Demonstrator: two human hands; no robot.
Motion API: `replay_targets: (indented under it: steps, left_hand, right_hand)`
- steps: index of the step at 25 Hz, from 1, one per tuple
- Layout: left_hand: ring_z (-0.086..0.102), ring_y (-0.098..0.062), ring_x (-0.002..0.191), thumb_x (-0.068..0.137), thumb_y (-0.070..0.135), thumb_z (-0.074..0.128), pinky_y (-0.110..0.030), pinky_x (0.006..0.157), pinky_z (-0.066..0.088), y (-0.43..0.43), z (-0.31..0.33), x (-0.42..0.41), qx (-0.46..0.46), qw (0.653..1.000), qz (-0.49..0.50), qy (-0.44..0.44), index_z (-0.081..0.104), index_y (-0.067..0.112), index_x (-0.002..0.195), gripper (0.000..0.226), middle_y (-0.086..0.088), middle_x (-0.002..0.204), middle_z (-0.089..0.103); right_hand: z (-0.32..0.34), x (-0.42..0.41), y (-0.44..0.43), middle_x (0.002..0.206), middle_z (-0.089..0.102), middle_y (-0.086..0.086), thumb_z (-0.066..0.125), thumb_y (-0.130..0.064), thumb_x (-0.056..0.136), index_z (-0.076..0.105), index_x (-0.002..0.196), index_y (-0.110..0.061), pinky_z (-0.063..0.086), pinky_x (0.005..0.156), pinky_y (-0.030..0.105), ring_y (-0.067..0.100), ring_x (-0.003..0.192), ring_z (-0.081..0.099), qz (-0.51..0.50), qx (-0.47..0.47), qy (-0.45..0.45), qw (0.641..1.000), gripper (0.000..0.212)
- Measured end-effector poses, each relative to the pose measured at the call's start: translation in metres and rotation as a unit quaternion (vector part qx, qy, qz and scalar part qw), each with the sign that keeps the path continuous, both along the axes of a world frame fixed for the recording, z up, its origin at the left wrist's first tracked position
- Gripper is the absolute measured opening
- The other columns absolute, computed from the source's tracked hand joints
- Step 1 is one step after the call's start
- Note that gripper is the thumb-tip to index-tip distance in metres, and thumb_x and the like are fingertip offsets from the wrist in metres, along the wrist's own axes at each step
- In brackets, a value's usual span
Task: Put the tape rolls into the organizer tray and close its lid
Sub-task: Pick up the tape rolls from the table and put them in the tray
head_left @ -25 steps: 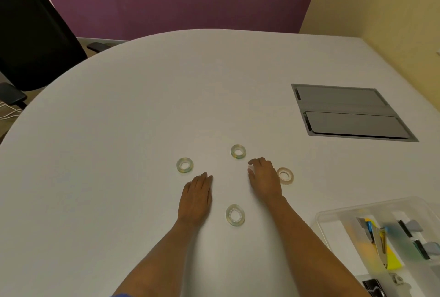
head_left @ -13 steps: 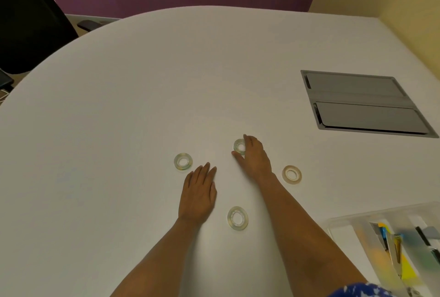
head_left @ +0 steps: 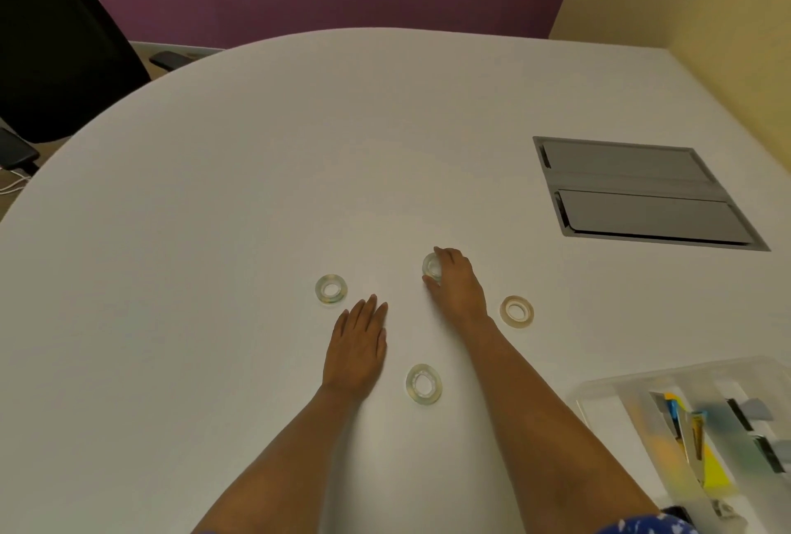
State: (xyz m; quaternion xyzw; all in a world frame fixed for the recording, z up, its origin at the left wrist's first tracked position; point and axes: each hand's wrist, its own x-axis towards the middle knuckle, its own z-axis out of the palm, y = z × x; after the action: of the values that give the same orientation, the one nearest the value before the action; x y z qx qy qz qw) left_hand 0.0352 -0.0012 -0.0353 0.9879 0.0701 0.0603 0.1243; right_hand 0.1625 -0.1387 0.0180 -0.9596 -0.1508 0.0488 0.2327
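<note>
At the far left stands a black office chair (head_left: 55, 41), matte and dark against the purple wall. The table (head_left: 257, 191) that fills most of the view is smooth, pale grey-white, with a rounded far edge.

Four tape rolls lie or sit on it, all small clear rings with a glossy, slightly yellow-green tint. The leftmost tape roll (head_left: 331, 289) lies flat, just beyond the fingertips of the left hand (head_left: 357, 351). That hand rests palm down on the table, fingers straight and close together, holding nothing. Just to its right and nearer, the near tape roll (head_left: 423, 384) lies flat, its ring looking a little oval (the wide lens may be stretching it).

Right of centre, the right hand (head_left: 456, 283) curls over the far tape roll (head_left: 432, 266) — fingers hooked around its far side, thumb at its near side, pinching the ring; whether it has left the table I cannot tell. The tan tape roll (head_left: 517, 311) lies flat just right of that wrist, more beige than the others.

Further right, a rectangular grey metal hatch (head_left: 642, 195) with two flat panels is set into the tabletop. At the near right corner sits the organizer tray (head_left: 608, 390) — translucent frosted plastic, divided into long compartments holding blurred yellow, blue and grey items.
</note>
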Motion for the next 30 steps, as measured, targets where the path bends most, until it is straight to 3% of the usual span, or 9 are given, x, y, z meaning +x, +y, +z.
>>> replay_targets:
  steps: [5, 9, 13, 18, 30]
  left_hand:
    - [0.067, -0.022, 0.109, 0.087, 0.028, 0.033, -0.04, 0.089, 0.054, -0.001, 0.025, -0.019, 0.009, 1.0, -0.011, 0.003, 0.066, 0.015, 0.117, 0.047, -0.005, 0.122, 0.068]
    - [0.069, -0.021, 0.104, 0.087, 0.029, 0.033, -0.039, 0.085, 0.056, -0.006, 0.052, -0.037, 0.002, 1.0, -0.018, 0.004, 0.068, 0.016, 0.113, 0.045, -0.004, 0.117, 0.07]
    - [0.066, -0.024, 0.111, 0.089, 0.029, 0.029, -0.044, 0.093, 0.052, -0.009, 0.066, -0.059, 0.001, 1.0, -0.018, -0.014, 0.066, 0.014, 0.117, 0.049, -0.007, 0.122, 0.068]
    - [0.044, -0.025, 0.135, 0.09, 0.038, 0.007, -0.041, 0.115, 0.028, -0.019, 0.077, -0.08, -0.008, 0.999, -0.044, -0.024, 0.049, 0.013, 0.136, 0.067, -0.008, 0.145, 0.048]
    - [0.049, -0.026, 0.131, 0.091, 0.037, 0.011, -0.044, 0.112, 0.033, -0.113, 0.074, -0.063, -0.029, 1.0, -0.006, -0.009, 0.054, 0.013, 0.131, 0.064, -0.009, 0.14, 0.053]
  right_hand:
    - [0.024, -0.027, -0.016, 0.144, 0.042, 0.008, 0.057, -0.021, 0.093, 0.037, 0.141, -0.009, 0.049, 0.095, 0.04, 0.025, 0.131, 0.041, -0.007, 0.007, -0.021, 1.0, 0.054]
    - [0.042, -0.054, -0.03, 0.144, 0.041, 0.009, 0.057, -0.02, 0.093, 0.036, 0.141, -0.008, 0.048, 0.098, 0.039, 0.026, 0.131, 0.04, -0.011, 0.001, -0.038, 0.999, 0.054]
    - [0.054, -0.081, -0.041, 0.144, 0.042, 0.012, 0.057, -0.018, 0.093, 0.037, 0.141, -0.005, 0.04, 0.105, 0.034, 0.027, 0.132, 0.039, -0.026, 0.019, -0.051, 0.998, 0.053]
    - [0.064, -0.107, -0.059, 0.143, 0.042, 0.011, 0.058, -0.019, 0.093, 0.038, 0.14, -0.005, 0.045, 0.1, 0.036, 0.027, 0.131, 0.041, -0.051, 0.017, -0.057, 0.997, 0.053]
    - [0.06, -0.091, -0.165, 0.141, 0.045, 0.01, 0.061, -0.017, 0.091, 0.04, 0.139, -0.007, 0.047, 0.098, 0.041, 0.027, 0.13, 0.041, -0.068, 0.038, -0.055, 0.995, 0.054]
